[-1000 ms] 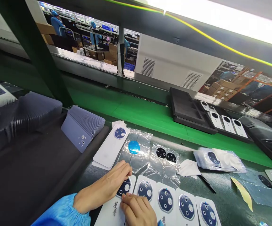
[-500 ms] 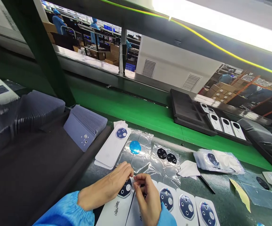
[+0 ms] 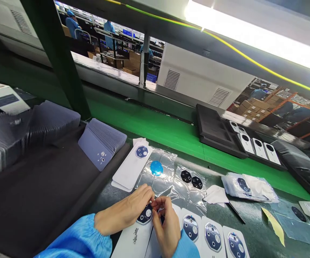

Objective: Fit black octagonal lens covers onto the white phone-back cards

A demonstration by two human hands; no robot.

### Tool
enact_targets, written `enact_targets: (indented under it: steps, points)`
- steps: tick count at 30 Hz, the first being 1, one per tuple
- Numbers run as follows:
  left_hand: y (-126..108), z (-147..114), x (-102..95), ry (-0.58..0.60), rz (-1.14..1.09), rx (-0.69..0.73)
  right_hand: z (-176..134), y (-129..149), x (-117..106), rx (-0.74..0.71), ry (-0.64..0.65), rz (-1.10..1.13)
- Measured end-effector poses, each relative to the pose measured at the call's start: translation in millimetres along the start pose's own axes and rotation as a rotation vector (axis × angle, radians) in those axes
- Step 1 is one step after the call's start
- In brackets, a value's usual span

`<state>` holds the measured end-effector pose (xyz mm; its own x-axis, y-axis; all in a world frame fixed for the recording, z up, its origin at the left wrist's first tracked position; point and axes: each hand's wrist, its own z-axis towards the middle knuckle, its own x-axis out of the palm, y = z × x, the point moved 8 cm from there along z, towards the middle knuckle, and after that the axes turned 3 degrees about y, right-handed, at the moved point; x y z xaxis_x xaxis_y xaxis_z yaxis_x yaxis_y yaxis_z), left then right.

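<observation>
White phone back covers (image 3: 135, 242) lie in a row along the near edge of the bench, each with a dark blue octagonal camera plate (image 3: 145, 215). Over the top of the leftmost cover is my left hand (image 3: 125, 211), its fingers bent together and the tips at the plate's upper right edge. My right hand (image 3: 167, 225) meets it there in a pinch, covering most of the second cover. Whatever sits between the fingertips is hidden. To the right, more covers show their camera plates (image 3: 190, 228) uncovered.
Behind my hands lie a clear sheet with a blue round sticker (image 3: 156, 168), black octagonal pieces (image 3: 186, 176), and stacked white covers (image 3: 132, 168). Blue-grey panels (image 3: 96, 145) stand at left. At right are a white cloth (image 3: 216, 195), black tweezers (image 3: 237, 213) and black trays (image 3: 216, 132).
The view has shifted slightly, so the scene sits a little further right. Both hands stay at the same camera plate, with fingertips still together.
</observation>
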<state>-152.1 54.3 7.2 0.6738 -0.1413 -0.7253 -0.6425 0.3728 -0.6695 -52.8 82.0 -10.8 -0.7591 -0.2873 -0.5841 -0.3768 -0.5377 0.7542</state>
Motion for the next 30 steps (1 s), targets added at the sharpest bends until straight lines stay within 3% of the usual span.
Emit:
enact_targets:
  steps: [7,16,30]
  points:
    - [-1.9,-1.0,0.8,0.024,0.028,-0.009,0.4,2.9,3.4,-0.009,0.044,-0.068]
    - [2.9,-2.7,5.8,0.006,0.009,-0.001,2.2,-11.7,18.4,0.063,0.246,-0.301]
    - [4.3,-9.3,1.9,-0.055,0.03,0.034,-9.8,1.9,8.9,-0.072,0.06,-0.281]
